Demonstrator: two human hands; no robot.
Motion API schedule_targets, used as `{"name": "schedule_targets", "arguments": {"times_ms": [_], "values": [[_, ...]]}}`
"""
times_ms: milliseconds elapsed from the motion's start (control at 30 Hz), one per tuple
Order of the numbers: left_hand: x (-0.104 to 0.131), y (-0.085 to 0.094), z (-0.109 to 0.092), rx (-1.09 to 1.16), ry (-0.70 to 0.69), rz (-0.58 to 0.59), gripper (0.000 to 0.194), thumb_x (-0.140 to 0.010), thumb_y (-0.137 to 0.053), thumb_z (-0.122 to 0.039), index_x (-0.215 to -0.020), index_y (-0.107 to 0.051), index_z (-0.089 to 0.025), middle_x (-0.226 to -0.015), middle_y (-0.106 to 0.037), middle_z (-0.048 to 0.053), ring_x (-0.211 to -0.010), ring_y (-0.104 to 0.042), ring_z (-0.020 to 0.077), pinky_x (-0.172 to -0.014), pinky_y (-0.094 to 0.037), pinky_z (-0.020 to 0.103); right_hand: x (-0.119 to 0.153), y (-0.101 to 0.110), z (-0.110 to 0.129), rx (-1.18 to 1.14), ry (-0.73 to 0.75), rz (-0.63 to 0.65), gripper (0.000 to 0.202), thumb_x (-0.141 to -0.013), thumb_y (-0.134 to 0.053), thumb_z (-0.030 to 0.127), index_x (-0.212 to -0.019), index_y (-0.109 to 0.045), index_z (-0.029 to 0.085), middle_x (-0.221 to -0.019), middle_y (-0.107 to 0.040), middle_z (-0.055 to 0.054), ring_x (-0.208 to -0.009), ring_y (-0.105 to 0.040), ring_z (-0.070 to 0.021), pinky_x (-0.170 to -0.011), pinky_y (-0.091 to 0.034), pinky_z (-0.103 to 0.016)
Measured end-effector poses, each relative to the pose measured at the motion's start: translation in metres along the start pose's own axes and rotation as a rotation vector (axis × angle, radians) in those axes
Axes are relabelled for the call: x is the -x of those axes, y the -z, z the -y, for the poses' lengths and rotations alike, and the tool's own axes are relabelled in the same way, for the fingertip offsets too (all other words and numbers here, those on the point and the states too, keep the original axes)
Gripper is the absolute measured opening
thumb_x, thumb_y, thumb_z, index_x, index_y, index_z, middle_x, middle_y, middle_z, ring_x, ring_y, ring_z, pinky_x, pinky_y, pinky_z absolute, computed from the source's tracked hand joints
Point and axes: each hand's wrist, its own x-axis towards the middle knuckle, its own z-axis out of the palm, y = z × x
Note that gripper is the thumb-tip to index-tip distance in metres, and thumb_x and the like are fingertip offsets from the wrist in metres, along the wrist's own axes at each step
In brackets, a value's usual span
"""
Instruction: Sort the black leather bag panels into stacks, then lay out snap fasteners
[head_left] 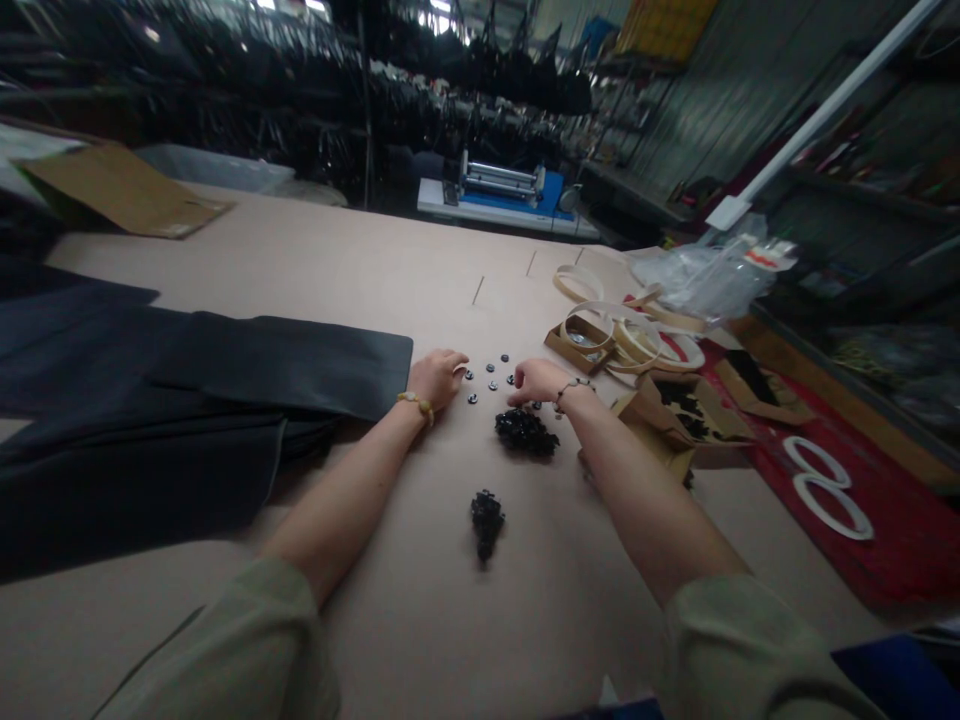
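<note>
Several small round dark-and-silver discs [493, 385] lie spread on the table between my hands. My left hand [437, 378], with a beaded bracelet at the wrist, has its fingers bent together beside the leftmost disc; whatever is in them is too small to make out. Across from it, my right hand [538, 381] is curled with fingertips down near another disc, and I cannot see what they grip. Just below the right hand sits a pile of shiny black small pieces [526, 432]. A smaller black pile [487, 525] lies nearer to me.
Dark flat fabric panels [300, 365] are stacked at left. On the right are a small box of discs [579, 345], pale rings [637, 340], an open carton of black pieces [686, 410] and plastic bags [705, 280]. A cardboard piece [120, 190] stands far left.
</note>
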Motion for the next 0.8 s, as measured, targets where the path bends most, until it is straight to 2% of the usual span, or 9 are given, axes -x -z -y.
{"name": "schedule_targets", "arguments": {"times_ms": [100, 200, 267, 367, 467, 600, 667, 733, 800], "values": [[0.006, 0.001, -0.029, 0.074, -0.149, -0.015, 0.027, -0.097, -0.048, -0.034, -0.100, -0.072, -0.021, -0.105, -0.071, 0.007, -0.100, -0.062, 0.0216, -0.087, -0.047, 0.034, 0.023, 0.004, -0.004, -0.350, -0.040, -0.277, 0.027, -0.066, -0.073, 0.041, -0.068, -0.062, 0.016, -0.057, -0.054, -0.002, -0.057, -0.047, -0.0123, -0.055, -0.037, -0.026], [0.018, -0.003, -0.065, 0.179, -0.336, 0.236, 0.037, -0.093, -0.053, -0.053, -0.106, -0.070, -0.023, -0.105, -0.070, 0.006, -0.097, -0.063, 0.0214, -0.083, -0.049, 0.033, 0.053, -0.001, -0.010, -0.893, -0.135, -0.440, 0.024, -0.068, -0.061, 0.035, -0.083, -0.058, 0.017, -0.063, -0.049, 0.003, -0.054, -0.041, -0.0088, -0.047, -0.029, -0.022], [0.028, -0.006, -0.084, 0.161, -0.389, 0.367, 0.050, -0.081, -0.066, -0.058, -0.116, -0.066, -0.022, -0.109, -0.068, 0.007, -0.099, -0.063, 0.0243, -0.082, -0.050, 0.034, 0.073, -0.008, -0.014, -1.182, -0.157, -0.404, 0.026, -0.059, -0.059, 0.026, -0.083, -0.054, 0.017, -0.064, -0.046, 0.006, -0.052, -0.038, -0.0070, -0.044, -0.025, -0.019], [0.041, -0.008, -0.102, 0.104, -0.305, 0.414, 0.057, -0.072, -0.076, -0.047, -0.120, -0.064, -0.020, -0.111, -0.066, 0.009, -0.098, -0.063, 0.0266, -0.081, -0.051, 0.035, 0.100, -0.019, -0.017, -1.369, -0.107, -0.379, 0.028, -0.053, -0.062, 0.017, -0.078, -0.053, 0.016, -0.070, -0.051, 0.005, -0.057, -0.044, -0.0058, -0.046, -0.032, -0.016], [0.052, -0.008, -0.119, 0.148, -0.226, 0.428, 0.046, -0.076, -0.072, -0.043, -0.115, -0.065, -0.019, -0.111, -0.066, 0.010, -0.099, -0.064, 0.0268, -0.085, -0.051, 0.036, 0.115, -0.025, -0.016, -1.463, -0.101, -0.328, 0.035, -0.058, -0.073, 0.021, -0.089, -0.057, 0.015, -0.082, -0.063, 0.000, -0.067, -0.058, -0.0090, -0.052, -0.043, -0.017], [0.061, -0.003, -0.140, 0.323, -0.299, 0.545, 0.049, -0.076, -0.073, -0.044, -0.118, -0.065, -0.020, -0.115, -0.068, 0.009, -0.101, -0.065, 0.0259, -0.086, -0.051, 0.035, 0.120, -0.026, -0.011, -1.592, -0.075, -0.294, 0.042, -0.066, -0.079, 0.028, -0.101, -0.062, 0.015, -0.103, -0.070, -0.008, -0.084, -0.069, -0.0143, -0.066, -0.055, -0.022], [0.063, 0.003, -0.142, 0.398, -0.231, 0.499, 0.043, -0.079, -0.072, -0.047, -0.112, -0.067, -0.021, -0.108, -0.071, 0.006, -0.094, -0.066, 0.0234, -0.081, -0.052, 0.034, 0.121, -0.028, -0.007, -1.693, -0.066, -0.328, 0.037, -0.066, -0.082, 0.027, -0.097, -0.064, 0.015, -0.108, -0.071, -0.008, -0.092, -0.070, -0.0149, -0.076, -0.057, -0.023], [0.063, 0.010, -0.139, 0.413, -0.121, 0.297, 0.038, -0.081, -0.071, -0.049, -0.106, -0.066, -0.020, -0.100, -0.071, 0.005, -0.085, -0.066, 0.0203, -0.075, -0.052, 0.032, 0.122, -0.033, 0.000, -1.839, -0.080, -0.347, 0.033, -0.065, -0.084, 0.023, -0.092, -0.065, 0.017, -0.109, -0.072, -0.006, -0.097, -0.070, -0.0149, -0.082, -0.058, -0.025], [0.065, 0.017, -0.134, 0.405, -0.111, 0.063, 0.040, -0.078, -0.076, -0.046, -0.105, -0.064, -0.019, -0.095, -0.071, 0.004, -0.078, -0.064, 0.0169, -0.070, -0.051, 0.030, 0.124, -0.039, 0.010, -1.971, -0.088, -0.339, 0.029, -0.066, -0.084, 0.021, -0.087, -0.065, 0.019, -0.110, -0.072, -0.003, -0.094, -0.070, -0.0135, -0.084, -0.059, -0.026]]}}
